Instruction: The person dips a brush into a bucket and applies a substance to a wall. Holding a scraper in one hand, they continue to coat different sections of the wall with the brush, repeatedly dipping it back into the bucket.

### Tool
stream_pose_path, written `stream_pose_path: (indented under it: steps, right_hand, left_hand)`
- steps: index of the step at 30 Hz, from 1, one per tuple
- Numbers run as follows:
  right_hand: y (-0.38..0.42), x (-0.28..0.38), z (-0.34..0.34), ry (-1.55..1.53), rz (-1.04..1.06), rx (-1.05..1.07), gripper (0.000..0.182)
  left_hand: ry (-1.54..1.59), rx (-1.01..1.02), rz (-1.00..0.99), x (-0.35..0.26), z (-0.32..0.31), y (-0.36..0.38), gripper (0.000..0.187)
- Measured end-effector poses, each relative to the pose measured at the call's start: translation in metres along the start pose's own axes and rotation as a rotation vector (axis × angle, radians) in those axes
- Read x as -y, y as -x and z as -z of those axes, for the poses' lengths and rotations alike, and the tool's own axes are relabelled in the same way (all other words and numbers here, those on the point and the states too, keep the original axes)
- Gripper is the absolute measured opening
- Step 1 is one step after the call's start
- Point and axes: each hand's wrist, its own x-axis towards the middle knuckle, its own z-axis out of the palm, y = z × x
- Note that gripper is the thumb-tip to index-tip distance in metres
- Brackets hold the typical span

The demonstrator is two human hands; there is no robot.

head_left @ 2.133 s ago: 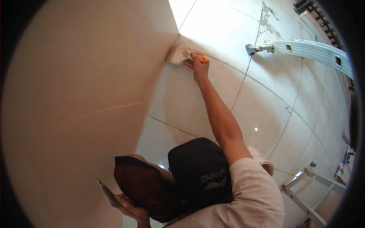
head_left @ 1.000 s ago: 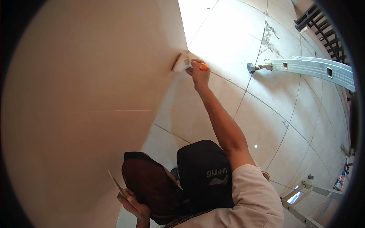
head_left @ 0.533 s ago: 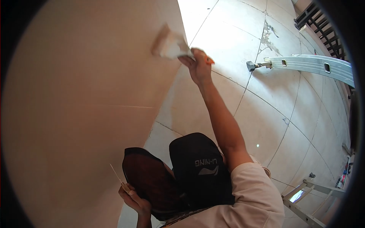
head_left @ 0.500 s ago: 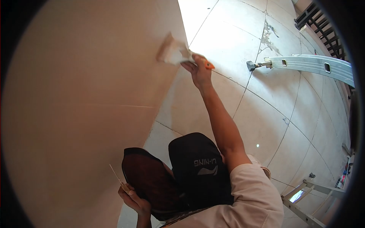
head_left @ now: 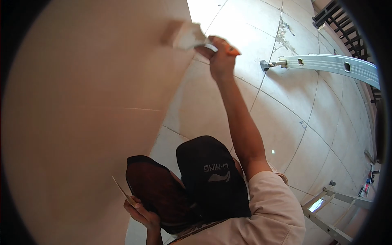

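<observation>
My right hand is closed around the handle of a wide putty knife with an orange handle end. Its broad blade, blurred by motion, is at the beige wall, near the wall's lower edge; whether it touches cannot be told. Low on the left, my left hand grips a thin flat blade-like tool. That tool is seen nearly edge-on and points up and away, close to the wall; the fingers hide its handle.
Pale floor tiles meet the wall's base. One aluminium ladder leg with a dark foot reaches in from the right. Another ladder stands lower right. Dark metal bars are at the upper right. My knees in black shorts are bent below.
My right hand and the putty knife have moved up and slightly right in view, with the wrist turned. The left hand keeps its hold. The whole view has shifted slightly.
</observation>
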Motion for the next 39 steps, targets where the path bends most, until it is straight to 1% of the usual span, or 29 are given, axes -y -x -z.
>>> stream_pose_path:
  steps: [2,3,5,6,8,10,11,14,15,18,20,21,22,24,25,26,28,32,34,37,39]
  right_hand:
    - [-0.008,0.024,-0.011,-0.087,0.092,-0.006,0.022]
    - [-0.014,0.017,0.0,-0.004,0.081,-0.048,0.022]
    - [-0.026,-0.014,0.035,0.152,0.062,-0.125,0.023]
    - [-0.024,-0.032,0.053,0.283,0.048,-0.143,0.024]
    - [-0.017,-0.077,0.088,0.518,-0.064,-0.216,0.022]
    - [-0.01,-0.113,0.108,0.609,-0.123,-0.227,0.02]
    - [-0.005,-0.123,0.106,0.653,-0.158,-0.228,0.019]
    - [0.011,-0.149,0.091,0.539,-0.202,-0.238,0.019]
    - [0.018,-0.14,0.077,0.554,-0.23,-0.216,0.021]
    - [0.036,-0.06,0.027,0.069,-0.152,-0.105,0.021]
    - [0.044,-0.016,0.008,-0.09,-0.085,-0.002,0.022]
    - [0.043,-0.011,0.007,-0.123,-0.095,0.055,0.021]
    - [0.041,-0.019,0.011,-0.205,-0.13,0.028,0.02]
    - [0.035,-0.056,0.03,-0.375,-0.186,-0.01,0.019]
    - [0.037,-0.081,0.046,-0.372,-0.229,-0.033,0.019]
    - [0.046,-0.1,0.058,-0.279,-0.224,-0.036,0.02]
    - [0.058,-0.118,0.086,-0.184,-0.301,-0.136,0.021]
    - [0.064,-0.132,0.124,0.214,-0.329,-0.207,0.02]
    - [0.06,-0.139,0.125,0.38,-0.308,-0.219,0.02]
    - [0.055,-0.15,0.103,0.633,-0.255,-0.165,0.022]
    - [0.047,-0.141,0.073,0.584,-0.285,-0.203,0.024]
  left_hand:
    - [-0.001,0.005,0.012,0.001,0.001,0.0,0.039]
    - [-0.01,0.009,0.008,-0.001,0.0,-0.001,0.039]
    - [-0.021,0.007,0.007,0.0,-0.001,-0.005,0.037]
    - [-0.021,0.004,0.016,0.003,-0.001,-0.004,0.037]
    - [-0.035,0.01,0.027,0.012,0.003,0.0,0.037]
    - [-0.054,0.006,0.029,0.022,0.006,0.005,0.038]
    - [-0.04,-0.004,0.037,0.019,0.005,0.007,0.039]
    - [-0.031,-0.027,0.047,0.012,0.005,0.005,0.039]
    - [-0.039,-0.036,0.05,0.012,0.003,0.004,0.039]
    - [-0.027,-0.066,0.042,0.015,-0.001,0.002,0.038]
    - [-0.024,-0.051,0.05,0.014,-0.002,0.004,0.037]
    - [-0.024,-0.036,0.052,0.013,-0.003,0.002,0.037]
    - [-0.023,-0.024,0.046,0.013,-0.003,-0.001,0.036]
    - [-0.03,0.006,0.025,0.015,0.001,-0.002,0.04]
    - [-0.031,0.02,0.019,0.016,0.001,-0.002,0.043]
    - [-0.026,0.017,0.024,0.012,0.001,-0.003,0.04]
    - [-0.02,0.013,0.04,0.004,-0.001,-0.004,0.035]
    - [0.015,-0.003,-0.005,0.013,0.0,-0.002,0.036]
    - [-0.008,0.001,-0.032,0.008,0.0,-0.003,0.036]
    - [-0.035,0.011,0.0,0.006,0.003,0.0,0.037]
    - [-0.023,0.001,0.011,0.001,0.002,0.001,0.037]
